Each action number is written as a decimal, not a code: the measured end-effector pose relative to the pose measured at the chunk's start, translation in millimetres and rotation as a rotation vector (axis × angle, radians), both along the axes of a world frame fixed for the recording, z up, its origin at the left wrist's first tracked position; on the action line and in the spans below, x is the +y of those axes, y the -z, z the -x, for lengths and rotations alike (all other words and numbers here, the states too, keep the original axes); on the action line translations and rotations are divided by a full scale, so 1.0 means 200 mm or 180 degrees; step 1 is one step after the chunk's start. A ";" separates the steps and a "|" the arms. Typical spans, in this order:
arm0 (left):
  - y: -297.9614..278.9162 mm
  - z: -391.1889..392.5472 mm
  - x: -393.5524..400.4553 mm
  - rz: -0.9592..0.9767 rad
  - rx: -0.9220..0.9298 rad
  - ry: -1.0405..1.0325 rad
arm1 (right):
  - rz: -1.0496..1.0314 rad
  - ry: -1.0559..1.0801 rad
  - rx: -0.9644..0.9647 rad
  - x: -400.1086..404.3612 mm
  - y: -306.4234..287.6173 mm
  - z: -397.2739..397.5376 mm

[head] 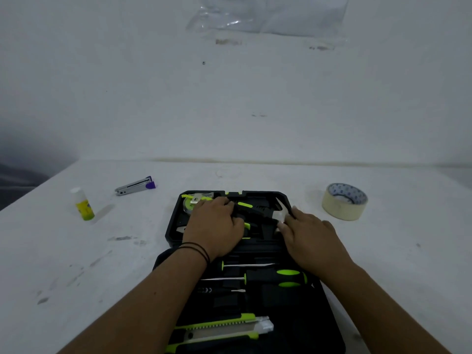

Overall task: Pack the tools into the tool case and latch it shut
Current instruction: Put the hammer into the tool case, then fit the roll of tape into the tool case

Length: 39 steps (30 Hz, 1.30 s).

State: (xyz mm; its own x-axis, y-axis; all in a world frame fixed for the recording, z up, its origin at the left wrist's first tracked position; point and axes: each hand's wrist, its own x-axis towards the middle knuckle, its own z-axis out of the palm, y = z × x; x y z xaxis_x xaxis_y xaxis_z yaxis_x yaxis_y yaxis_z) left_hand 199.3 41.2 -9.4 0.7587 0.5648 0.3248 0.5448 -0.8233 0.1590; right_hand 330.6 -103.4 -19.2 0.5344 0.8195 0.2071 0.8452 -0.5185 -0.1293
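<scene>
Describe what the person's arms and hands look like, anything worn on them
Both forearms are bare, with no sleeves in view and no gloves on either hand. The left hand has thin dark bands looped around its wrist, like cords or hair ties. The right hand shows no watch or bracelet. No rings can be made out on the fingers.

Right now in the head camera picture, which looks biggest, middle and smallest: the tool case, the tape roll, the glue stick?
1. tool case
2. tape roll
3. glue stick

The case lies nearest the camera, yet is clearly biggest.
</scene>
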 end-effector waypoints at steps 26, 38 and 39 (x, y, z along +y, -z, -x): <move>0.06 -0.28 -0.13 0.0731 0.0452 0.0273 | -0.2059 0.0446 0.0463 -0.16 0.07 -0.20; 0.05 -0.27 -0.15 0.0693 0.0274 0.0286 | -0.0147 0.1255 0.0345 -0.05 -0.21 -0.68; 0.05 -0.27 -0.15 0.0674 0.0268 0.0288 | 0.0095 0.1238 0.0419 -0.02 -0.22 -0.72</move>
State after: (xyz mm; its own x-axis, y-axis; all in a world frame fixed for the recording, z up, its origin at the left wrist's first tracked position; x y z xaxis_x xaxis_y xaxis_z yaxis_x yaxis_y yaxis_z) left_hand 254.2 12.0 -19.2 0.8286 0.5421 0.1398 0.4891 -0.8224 0.2904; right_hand 474.6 -108.2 25.2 0.8259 0.5556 0.0956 0.5626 -0.8013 -0.2034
